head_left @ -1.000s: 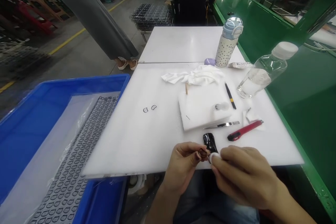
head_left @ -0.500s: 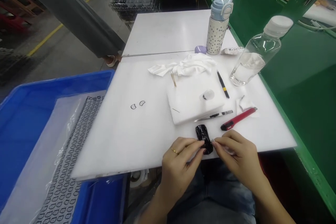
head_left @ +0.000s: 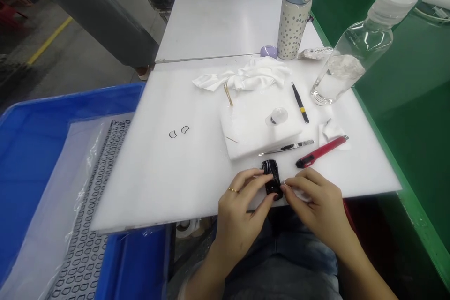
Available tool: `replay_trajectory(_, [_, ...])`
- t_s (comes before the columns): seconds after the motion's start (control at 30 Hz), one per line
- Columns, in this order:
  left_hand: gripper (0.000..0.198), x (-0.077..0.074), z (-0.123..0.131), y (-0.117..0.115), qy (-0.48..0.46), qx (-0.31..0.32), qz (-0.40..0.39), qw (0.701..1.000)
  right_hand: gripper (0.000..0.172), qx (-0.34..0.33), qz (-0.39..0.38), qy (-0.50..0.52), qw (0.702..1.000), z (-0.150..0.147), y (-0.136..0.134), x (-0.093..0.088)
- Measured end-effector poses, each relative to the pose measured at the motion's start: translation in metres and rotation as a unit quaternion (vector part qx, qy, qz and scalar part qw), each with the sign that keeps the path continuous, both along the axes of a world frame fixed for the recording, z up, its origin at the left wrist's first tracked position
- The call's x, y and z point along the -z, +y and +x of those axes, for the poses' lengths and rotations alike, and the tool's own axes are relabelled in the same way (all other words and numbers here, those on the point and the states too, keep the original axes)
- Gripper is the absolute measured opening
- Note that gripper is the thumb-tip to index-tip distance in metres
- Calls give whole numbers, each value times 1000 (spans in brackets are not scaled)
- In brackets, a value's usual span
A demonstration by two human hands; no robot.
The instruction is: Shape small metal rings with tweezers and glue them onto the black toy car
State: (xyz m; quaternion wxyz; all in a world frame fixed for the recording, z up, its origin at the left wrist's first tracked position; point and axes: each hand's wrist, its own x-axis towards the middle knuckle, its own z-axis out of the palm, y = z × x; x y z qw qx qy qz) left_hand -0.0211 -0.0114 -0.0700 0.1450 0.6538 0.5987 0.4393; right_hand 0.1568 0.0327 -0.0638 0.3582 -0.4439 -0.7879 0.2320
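A small glossy black piece, shaped like a toy car body [head_left: 271,179], lies at the front edge of the white tabletop. My left hand [head_left: 242,201] grips it from the left, fingers on its side and top and thumb at its near end. At its right side is my right hand [head_left: 312,199], thumb and forefinger pinched on a small whitish thing too tiny to name. Just beyond lie silver tweezers [head_left: 286,147] and a red utility knife [head_left: 321,152]. Black tweezers [head_left: 300,103] rest farther back beside a white foam block [head_left: 256,126].
On the block stands a small clear vial [head_left: 279,116]. Behind it are crumpled white cloth [head_left: 246,76], a dotted flask [head_left: 293,23] and a clear bottle [head_left: 358,56]. Two thin black outline pieces [head_left: 179,131] lie left. A blue bin [head_left: 21,126] holds a patterned sheet.
The view has shifted, so the table things sit higher in it. My left fingers have spread farther along the black piece. My right hand keeps its pinch beside it.
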Motion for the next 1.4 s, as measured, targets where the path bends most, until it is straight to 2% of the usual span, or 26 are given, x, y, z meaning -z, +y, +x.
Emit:
replay_trajectory(0.2, [22,1,1,0,10,-1,-16,1000,5,-20,-3,-19,1000,0,2,-5])
replay_trajectory(0.7, [23,0,0,1,-6,0,-31,1000,7,-6,-18,-35,999,-3,4,-6])
replay_trajectory(0.9, [25,2,0,-2,4,4,-28,1000,4,4,5,-42,999,-3,1,-5])
replay_trajectory(1.0, [25,3,0,-3,15,4,-19,1000,1,-20,-2,-38,999,0,0,-6])
replay_trajectory(1.1, [24,2,0,-3,20,3,-17,1000,12,-45,-18,-43,998,3,-1,-7])
replay_trajectory(1.17, [24,2,0,-2,21,3,-20,1000,14,-42,-16,-51,998,3,-1,-7])
replay_trajectory(1.4, [28,0,-2,-2,35,15,-26,999,7,-9,-13,-61,998,-3,-4,-6])
